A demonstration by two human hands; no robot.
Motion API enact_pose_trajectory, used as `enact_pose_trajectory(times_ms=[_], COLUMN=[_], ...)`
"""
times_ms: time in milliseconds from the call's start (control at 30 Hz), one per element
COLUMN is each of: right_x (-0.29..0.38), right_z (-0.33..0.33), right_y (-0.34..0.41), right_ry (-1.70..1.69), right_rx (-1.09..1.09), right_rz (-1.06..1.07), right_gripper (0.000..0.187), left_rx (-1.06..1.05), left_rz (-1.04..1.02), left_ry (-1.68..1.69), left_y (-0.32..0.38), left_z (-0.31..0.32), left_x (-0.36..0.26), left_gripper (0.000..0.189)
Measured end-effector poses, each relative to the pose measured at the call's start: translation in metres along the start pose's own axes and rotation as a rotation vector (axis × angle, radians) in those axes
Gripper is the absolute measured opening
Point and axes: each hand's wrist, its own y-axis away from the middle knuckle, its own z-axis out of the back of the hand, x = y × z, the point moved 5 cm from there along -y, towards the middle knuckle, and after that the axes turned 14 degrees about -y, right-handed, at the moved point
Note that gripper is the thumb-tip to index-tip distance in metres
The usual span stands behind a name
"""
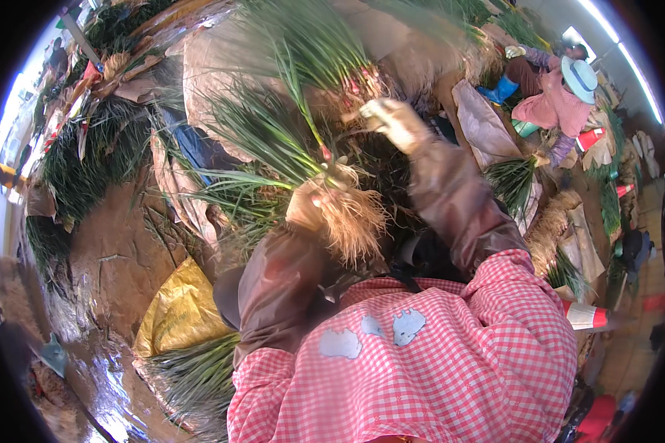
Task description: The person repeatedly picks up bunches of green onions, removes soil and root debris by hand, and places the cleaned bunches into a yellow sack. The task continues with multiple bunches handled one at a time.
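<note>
My left hand point(303, 206), in a pale glove, grips a bunch of green onions point(310, 166) near its white bases. The leaves point up and left, and a tangle of long pale roots point(354, 221) hangs towards me. One onion with a reddish bulb point(325, 152) stands out above the bunch. My right hand point(396, 123), also gloved, is blurred to the upper right of the bunch. A thin brownish strand shows near its fingertips, but whether they hold it is unclear. Just beyond lies a pile of onions point(321, 55) with reddish bulbs.
A yellow plastic sack point(180, 310) lies at lower left beside more green onions point(199, 376). Dark green heaps point(100, 160) cover the left side. A wet brown floor point(105, 243) lies between. At upper right, a co-worker in a pale hat point(579, 79) handles onions near red-and-white cones point(587, 317).
</note>
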Motion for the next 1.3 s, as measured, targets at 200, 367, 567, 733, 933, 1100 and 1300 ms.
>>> enact_pose_trajectory(times_ms=[200, 367, 567, 733, 933, 1100, 1300], right_x=[0.004, -0.034, -0.045, -0.059, -0.065, -0.053, -0.037], right_z=[0.033, -0.044, -0.106, -0.102, -0.06, -0.046, -0.051], right_y=[0.049, 0.013, -0.01, -0.033, -0.018, -0.005, -0.005], right_ry=[1.653, 1.022, 1.788, 1.881, 0.33, -0.594, -0.507], right_rx=[0.339, 0.171, 0.347, 0.497, 0.092, -0.019, 0.034], right_rz=[-0.295, -0.218, -0.17, -0.084, -0.298, -0.288, -0.291], right_gripper=[0.037, 0.081, 0.048, 0.02, 0.018, 0.018, 0.015], left_rx=[0.198, 0.058, -0.029, -0.048, -0.191, 0.007, -0.19], left_rz=[0.107, 0.105, 0.124, 0.05, 0.041, 0.101, 0.098], left_ry=[0.356, 0.225, 0.151, 0.112, 0.045, 0.138, 0.08], left_y=[0.002, -0.002, -0.009, -0.014, -0.011, -0.018, -0.02], left_z=[-0.012, -0.004, 0.011, 0.01, 0.012, 0.014, 0.019], left_x=[0.005, 0.011, 0.02, 0.019, 0.014, 0.018, 0.021], left_gripper=[0.026, 0.026, 0.025, 0.023, 0.025, 0.035, 0.026])
